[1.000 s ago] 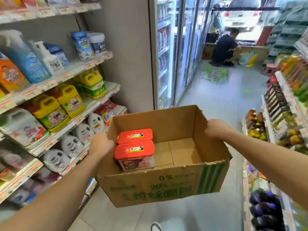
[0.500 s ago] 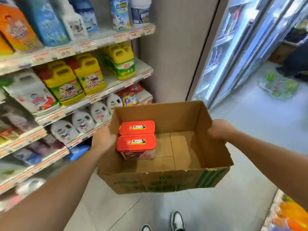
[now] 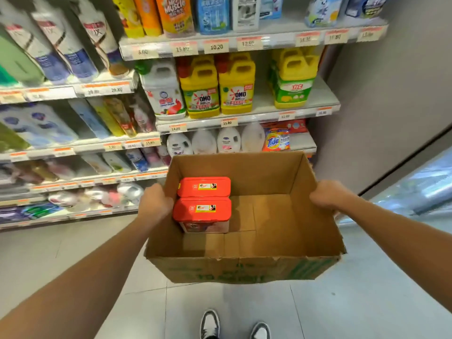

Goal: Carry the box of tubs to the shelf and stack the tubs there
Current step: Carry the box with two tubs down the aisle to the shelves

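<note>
I hold an open cardboard box [image 3: 269,267] in the air in front of me, facing a shop shelf. My left hand [image 3: 155,204] grips its left wall and my right hand [image 3: 327,194] grips its right wall. Two tubs with red lids sit inside against the left wall, the far tub [image 3: 204,186] behind the near tub [image 3: 202,214]. The remaining part of the box floor is bare cardboard. The shelf [image 3: 247,119] stands just beyond the box, its lowest right board [image 3: 302,141] partly bare beside a Tide bag [image 3: 275,141].
Yellow OMO jugs [image 3: 219,91] and other detergent bottles fill the shelves. White pouches [image 3: 215,140] line the low board. A grey wall [image 3: 391,94] rises on the right, with a glass cooler door [image 3: 423,184] beyond. My shoes [image 3: 234,325] stand on pale floor tiles.
My view has swung left from the aisle to face the shelf squarely, and the box has come closer to it. Both hands keep the same grip; the tubs have not shifted.
</note>
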Motion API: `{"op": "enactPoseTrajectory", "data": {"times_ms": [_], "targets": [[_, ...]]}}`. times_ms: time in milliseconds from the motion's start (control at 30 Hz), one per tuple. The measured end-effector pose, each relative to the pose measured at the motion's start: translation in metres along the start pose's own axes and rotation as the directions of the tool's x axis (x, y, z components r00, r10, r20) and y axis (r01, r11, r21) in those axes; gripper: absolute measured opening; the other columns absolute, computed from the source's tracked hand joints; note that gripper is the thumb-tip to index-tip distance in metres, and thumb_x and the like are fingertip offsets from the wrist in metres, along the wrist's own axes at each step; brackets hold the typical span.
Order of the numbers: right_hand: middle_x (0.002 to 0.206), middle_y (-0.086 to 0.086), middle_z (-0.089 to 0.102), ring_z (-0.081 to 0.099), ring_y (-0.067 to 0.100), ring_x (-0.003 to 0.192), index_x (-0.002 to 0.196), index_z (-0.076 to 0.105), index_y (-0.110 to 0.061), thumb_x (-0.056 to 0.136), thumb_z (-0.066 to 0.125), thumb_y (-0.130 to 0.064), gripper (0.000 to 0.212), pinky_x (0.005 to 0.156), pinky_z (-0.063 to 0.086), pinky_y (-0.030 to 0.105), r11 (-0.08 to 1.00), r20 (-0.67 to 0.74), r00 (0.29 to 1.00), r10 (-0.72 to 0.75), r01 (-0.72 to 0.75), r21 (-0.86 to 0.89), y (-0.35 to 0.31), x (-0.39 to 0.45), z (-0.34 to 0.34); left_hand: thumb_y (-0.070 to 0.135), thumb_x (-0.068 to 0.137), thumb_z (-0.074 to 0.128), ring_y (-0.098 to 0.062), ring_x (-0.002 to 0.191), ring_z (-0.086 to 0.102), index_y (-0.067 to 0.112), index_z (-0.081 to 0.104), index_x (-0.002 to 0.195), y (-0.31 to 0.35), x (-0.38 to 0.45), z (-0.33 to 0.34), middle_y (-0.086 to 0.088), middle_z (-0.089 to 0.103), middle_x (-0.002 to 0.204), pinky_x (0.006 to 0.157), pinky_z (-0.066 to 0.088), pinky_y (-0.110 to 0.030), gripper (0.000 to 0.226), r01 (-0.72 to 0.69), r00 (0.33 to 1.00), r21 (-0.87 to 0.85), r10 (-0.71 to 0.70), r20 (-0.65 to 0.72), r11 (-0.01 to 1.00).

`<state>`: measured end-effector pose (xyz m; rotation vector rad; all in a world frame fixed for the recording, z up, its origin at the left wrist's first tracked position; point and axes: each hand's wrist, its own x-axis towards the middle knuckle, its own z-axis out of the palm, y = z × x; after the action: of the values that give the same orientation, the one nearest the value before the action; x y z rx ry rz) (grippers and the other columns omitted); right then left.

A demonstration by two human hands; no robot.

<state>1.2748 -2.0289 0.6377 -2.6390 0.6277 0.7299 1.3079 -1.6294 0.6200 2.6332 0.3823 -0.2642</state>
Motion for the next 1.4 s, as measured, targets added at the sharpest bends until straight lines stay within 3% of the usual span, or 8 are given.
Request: {"op": "enactPoseTrajectory", "data": {"times_ms": [67,200,333,700,867,1067,1233,1400], "targets": [[0.077,0.007,0.058,0.055,0.019,0.068,0.077,0.056,-0.013,0.096,0.048,-0.020,0.022,0.056,0.043,0.027,0.999,0.029,0.999,-0.033,0.034,-0.036,-0.017,0.013,0.008,0.007,0.082,0.059,-0.047,0.097,0.064,-0.008,0.062,0.093,-0.019,0.001,0.001,-0.032,0.066,0.098,0.074,0.046,-0.042,0.019,0.052,0.999,-0.009,-0.052,-0.008,0.999],[0.089,0.013,0.067,0.065,0.026,0.081,0.091,0.063,-0.006,0.095,0.050,-0.020,0.020,0.072,0.058,0.035,0.994,0.062,0.994,-0.085,0.089,-0.067,-0.051,0.040,0.037,0.012,0.083,0.059,-0.046,0.101,0.062,-0.004,0.061,0.096,-0.064,0.006,0.008,-0.028,0.066,0.103,0.079,0.047,-0.042,0.021,0.169,0.985,-0.014,-0.169,-0.025,0.986],[0.070,0.007,0.055,0.054,0.017,0.060,0.074,0.053,-0.012,0.095,0.051,-0.016,0.022,0.049,0.039,0.023,0.986,0.109,0.986,-0.126,0.137,-0.095,-0.086,0.059,0.074,0.011,0.084,0.059,-0.047,0.098,0.062,-0.004,0.060,0.093,-0.110,0.021,0.021,-0.030,0.066,0.101,0.081,0.048,-0.044,0.017,0.231,0.972,0.008,-0.231,-0.039,0.973],[0.078,0.012,0.064,0.066,0.026,0.068,0.080,0.060,-0.011,0.097,0.051,-0.022,0.022,0.054,0.053,0.031,0.993,0.167,0.985,-0.040,0.058,-0.103,-0.173,0.160,0.201,0.010,0.086,0.053,-0.049,0.097,0.061,-0.005,0.059,0.099,-0.228,0.137,0.085,-0.031,0.064,0.102,0.081,0.049,-0.045,0.020,0.292,0.955,0.028,-0.293,0.037,0.956],[0.072,0.011,0.061,0.060,0.021,0.062,0.076,0.061,-0.008,0.099,0.052,-0.016,0.026,0.052,0.045,0.026,0.993,0.132,0.991,0.002,0.014,-0.116,-0.194,0.229,0.283,0.015,0.091,0.053,-0.049,0.097,0.061,-0.003,0.059,0.105,-0.281,0.207,0.150,-0.030,0.064,0.105,0.082,0.051,-0.047,0.024,0.306,0.949,0.007,-0.306,0.072,0.952],[0.083,0.011,0.061,0.063,0.022,0.068,0.101,0.058,-0.008,0.100,0.055,-0.017,0.009,0.051,0.047,0.027,0.999,0.153,0.988,0.027,-0.021,-0.039,-0.194,0.316,0.397,0.023,0.092,0.053,-0.044,0.092,0.064,0.011,0.057,0.110,-0.346,0.275,0.247,-0.020,0.067,0.103,0.084,0.055,-0.053,0.022,0.368,0.920,0.059,-0.373,0.121,0.928],[0.086,0.009,0.059,0.064,0.026,0.073,0.119,0.051,-0.007,0.100,0.052,-0.016,0.020,0.053,0.052,0.032,0.999,0.136,0.991,0.002,0.005,-0.048,-0.191,0.387,0.494,0.021,0.092,0.052,-0.039,0.078,0.065,0.013,0.057,0.104,-0.399,0.319,0.334,-0.013,0.066,0.089,0.069,0.057,-0.046,0.015,0.404,0.909,0.020,-0.403,0.108,0.915],[0.097,0.011,0.058,0.063,0.028,0.081,0.129,0.048,-0.004,0.100,0.050,-0.013,0.030,0.065,0.055,0.038,0.996,0.153,0.988,0.013,0.001,-0.090,-0.190,0.444,0.567,0.020,0.090,0.053,-0.039,0.078,0.065,0.015,0.059,0.102,-0.439,0.353,0.411,-0.015,0.068,0.086,0.073,0.057,-0.049,0.014,0.427,0.900,-0.013,-0.424,0.100,0.904]]}}
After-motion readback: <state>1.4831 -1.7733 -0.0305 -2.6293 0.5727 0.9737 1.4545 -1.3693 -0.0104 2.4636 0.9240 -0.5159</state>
